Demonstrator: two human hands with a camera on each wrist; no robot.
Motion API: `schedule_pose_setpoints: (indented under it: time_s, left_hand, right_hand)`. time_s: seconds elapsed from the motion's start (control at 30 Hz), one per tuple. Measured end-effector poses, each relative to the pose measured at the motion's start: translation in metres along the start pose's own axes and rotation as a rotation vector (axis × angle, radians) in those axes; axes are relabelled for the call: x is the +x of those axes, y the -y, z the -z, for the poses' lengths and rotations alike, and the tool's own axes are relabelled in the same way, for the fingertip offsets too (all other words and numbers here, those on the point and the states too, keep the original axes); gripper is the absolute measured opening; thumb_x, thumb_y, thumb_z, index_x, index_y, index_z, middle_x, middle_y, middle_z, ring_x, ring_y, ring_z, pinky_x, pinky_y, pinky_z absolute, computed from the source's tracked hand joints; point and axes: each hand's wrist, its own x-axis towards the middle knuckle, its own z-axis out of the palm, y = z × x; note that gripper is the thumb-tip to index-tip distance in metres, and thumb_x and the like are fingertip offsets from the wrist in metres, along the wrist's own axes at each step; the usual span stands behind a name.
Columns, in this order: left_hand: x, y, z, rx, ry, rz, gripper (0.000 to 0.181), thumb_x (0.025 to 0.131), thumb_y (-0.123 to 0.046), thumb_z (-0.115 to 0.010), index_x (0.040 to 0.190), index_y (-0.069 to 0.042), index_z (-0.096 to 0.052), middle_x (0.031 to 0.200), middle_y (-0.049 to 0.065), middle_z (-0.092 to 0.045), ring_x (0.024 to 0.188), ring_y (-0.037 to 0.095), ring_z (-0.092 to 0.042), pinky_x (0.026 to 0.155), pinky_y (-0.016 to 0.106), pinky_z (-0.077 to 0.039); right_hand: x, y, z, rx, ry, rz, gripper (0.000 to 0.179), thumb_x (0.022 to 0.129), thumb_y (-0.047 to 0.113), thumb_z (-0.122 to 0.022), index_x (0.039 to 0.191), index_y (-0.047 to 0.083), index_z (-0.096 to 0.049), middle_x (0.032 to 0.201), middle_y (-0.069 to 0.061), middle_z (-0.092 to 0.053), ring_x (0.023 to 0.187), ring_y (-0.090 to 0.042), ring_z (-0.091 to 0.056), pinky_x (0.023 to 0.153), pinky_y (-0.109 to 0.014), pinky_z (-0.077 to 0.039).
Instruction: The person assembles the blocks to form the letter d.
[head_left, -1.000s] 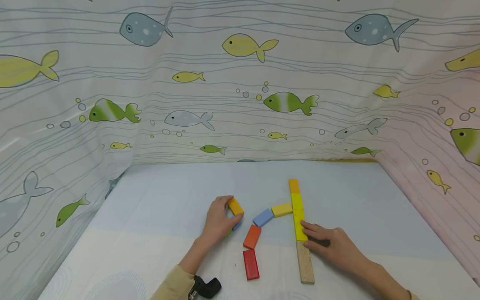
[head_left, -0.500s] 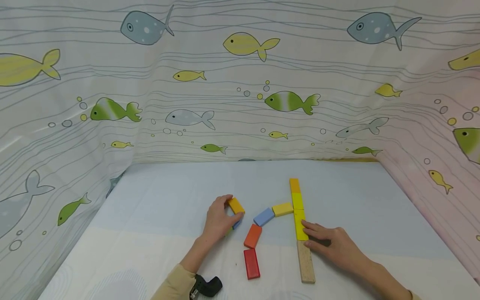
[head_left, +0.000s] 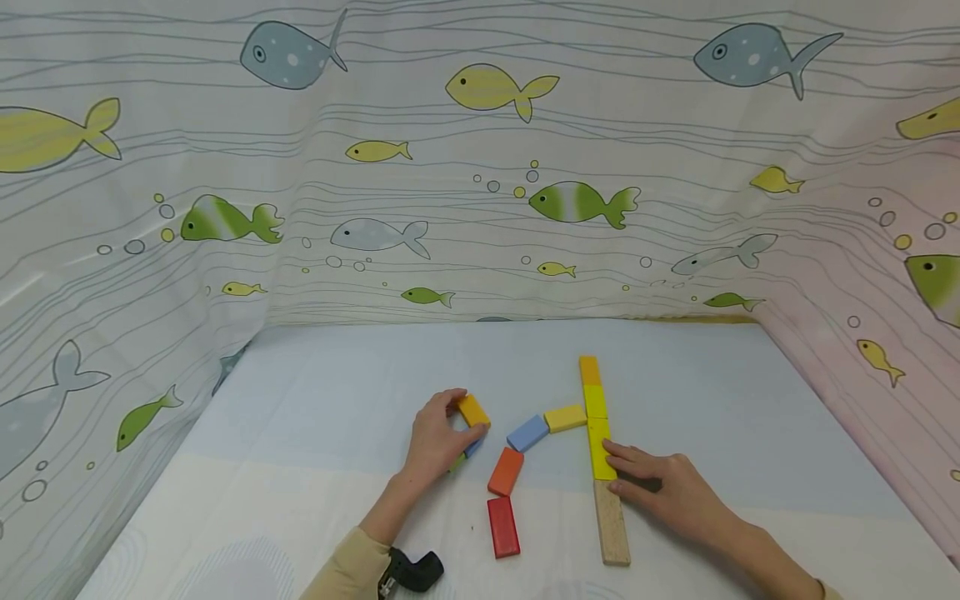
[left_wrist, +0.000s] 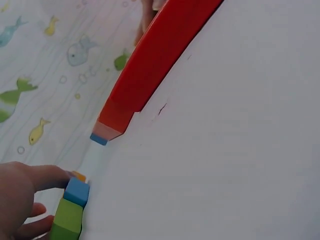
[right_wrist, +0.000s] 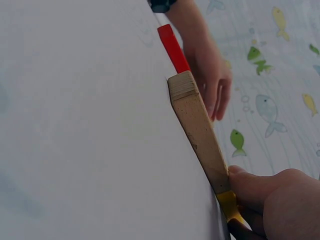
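Note:
My left hand (head_left: 438, 435) pinches an orange-yellow block (head_left: 473, 411) between thumb and fingers. Below that block, partly hidden by the hand, are a blue block (left_wrist: 77, 191) and a green block (left_wrist: 67, 219). With extended fingers, my right hand (head_left: 675, 492) touches the right side of a long yellow block (head_left: 601, 450); its thumb lies by the top of a wooden block (head_left: 612, 525). Those two continue a straight row with a shorter yellow block (head_left: 595, 402) and an orange block (head_left: 589, 370) at the far end.
Between the hands, a red block (head_left: 503, 528), an orange-red block (head_left: 506, 472), a blue block (head_left: 528, 433) and a pale yellow block (head_left: 566, 418) form a curve reaching the row. A fish-patterned curtain (head_left: 480, 183) encloses the table (head_left: 337, 392) at back and sides.

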Motion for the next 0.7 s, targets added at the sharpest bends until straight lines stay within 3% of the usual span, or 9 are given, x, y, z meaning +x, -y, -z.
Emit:
schedule_pose_setpoints:
  time_s: [0.4, 0.7]
  left_hand:
    - [-0.003, -0.002, 0.003, -0.032, -0.016, -0.047, 0.054, 0.081, -0.023, -0.083, 0.127, -0.006, -0.062, 0.124, 0.008, -0.066, 0.114, 0.026, -0.062, 0.1, 0.043, -0.052]
    - [-0.011, -0.006, 0.006, -0.063, 0.017, -0.095, 0.054, 0.08, -0.02, -0.083, 0.128, -0.007, -0.062, 0.125, 0.007, -0.066, 0.114, 0.027, -0.063, 0.1, 0.042, -0.053]
  right_hand:
    - [0.0, -0.002, -0.001, 0.004, -0.002, 0.005, 0.042, 0.088, 0.034, -0.076, 0.122, 0.011, -0.072, 0.133, 0.002, -0.065, 0.118, -0.025, -0.064, 0.09, -0.035, -0.058]
    - [-0.001, 0.0, 0.0, 0.001, 0.01, -0.019, 0.044, 0.088, 0.038, -0.075, 0.124, 0.013, -0.072, 0.134, 0.005, -0.064, 0.119, -0.024, -0.063, 0.091, -0.037, -0.058]
